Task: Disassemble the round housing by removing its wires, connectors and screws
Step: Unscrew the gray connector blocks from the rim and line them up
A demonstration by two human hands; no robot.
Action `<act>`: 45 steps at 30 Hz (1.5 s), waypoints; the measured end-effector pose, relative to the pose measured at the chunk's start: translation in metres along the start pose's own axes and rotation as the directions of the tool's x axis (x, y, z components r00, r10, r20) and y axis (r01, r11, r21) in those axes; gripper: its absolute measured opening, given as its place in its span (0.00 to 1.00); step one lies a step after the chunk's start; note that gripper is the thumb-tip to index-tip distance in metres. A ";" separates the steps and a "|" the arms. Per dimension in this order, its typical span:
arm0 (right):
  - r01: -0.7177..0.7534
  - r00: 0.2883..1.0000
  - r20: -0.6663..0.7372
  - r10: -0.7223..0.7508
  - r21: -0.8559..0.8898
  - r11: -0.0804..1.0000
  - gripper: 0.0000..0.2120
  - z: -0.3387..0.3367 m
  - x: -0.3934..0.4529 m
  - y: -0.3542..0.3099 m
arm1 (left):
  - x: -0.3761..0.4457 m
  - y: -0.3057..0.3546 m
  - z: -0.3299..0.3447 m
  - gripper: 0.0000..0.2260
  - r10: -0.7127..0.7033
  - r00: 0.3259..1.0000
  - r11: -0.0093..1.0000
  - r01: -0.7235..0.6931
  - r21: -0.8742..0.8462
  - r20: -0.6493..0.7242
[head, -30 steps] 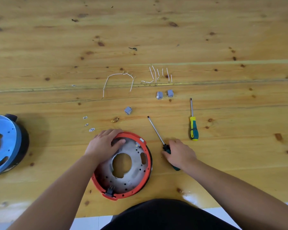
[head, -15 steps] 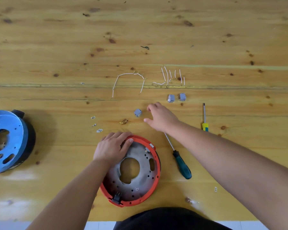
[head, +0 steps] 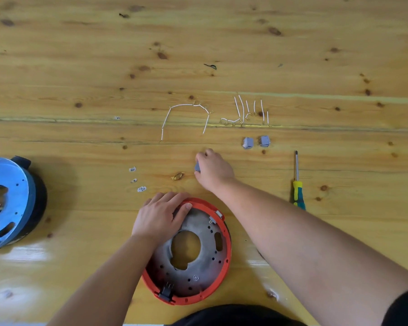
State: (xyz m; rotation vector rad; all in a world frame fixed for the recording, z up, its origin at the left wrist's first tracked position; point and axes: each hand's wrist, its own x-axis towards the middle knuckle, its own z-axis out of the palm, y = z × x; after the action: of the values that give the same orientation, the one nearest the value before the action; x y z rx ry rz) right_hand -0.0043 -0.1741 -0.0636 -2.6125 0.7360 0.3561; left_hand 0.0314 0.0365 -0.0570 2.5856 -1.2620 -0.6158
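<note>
Knotty varnished pine table. Round red-rimmed grey housing at near edge, left hand flat on rim. Right hand pinches small grey connector. White wire pieces beyond.

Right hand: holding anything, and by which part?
Right hand pinches the lone grey connector on the table; fingers cover most of it, so the exact place of the hold cannot be told.

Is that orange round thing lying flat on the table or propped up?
Flat. The orange round housing lies open side up on the wooden table, grey plate showing, with the left hand resting on its rim.
</note>
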 end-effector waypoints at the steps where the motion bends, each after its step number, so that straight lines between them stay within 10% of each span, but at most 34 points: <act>1: 0.026 0.999 0.022 -0.025 -0.022 0.999 0.14 -0.003 0.001 0.005 | 0.000 0.000 0.000 0.24 -0.002 1.000 1.000 0.002 -0.003 0.000; 28: -0.010 1.000 0.008 0.012 -0.227 0.974 0.31 -0.057 0.031 0.104 | 0.001 0.001 -0.001 0.25 -0.005 1.000 1.000 0.006 -0.008 0.010; 35: 0.055 0.960 -0.276 -0.051 0.007 0.998 0.27 -0.038 -0.036 0.106 | 0.001 -0.001 0.000 0.27 0.016 1.000 1.000 -0.016 0.013 0.024; 45: -0.171 0.984 0.045 0.170 0.007 0.985 0.29 0.026 -0.164 0.111 | 0.001 0.000 0.003 0.21 -0.197 0.980 0.965 0.198 -0.171 0.023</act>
State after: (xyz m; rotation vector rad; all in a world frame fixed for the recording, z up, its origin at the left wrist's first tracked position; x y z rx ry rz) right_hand -0.2039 -0.1771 -0.0646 -2.5292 0.9464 0.4566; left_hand 0.0307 0.0355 -0.0604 2.5824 -0.9135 -0.7337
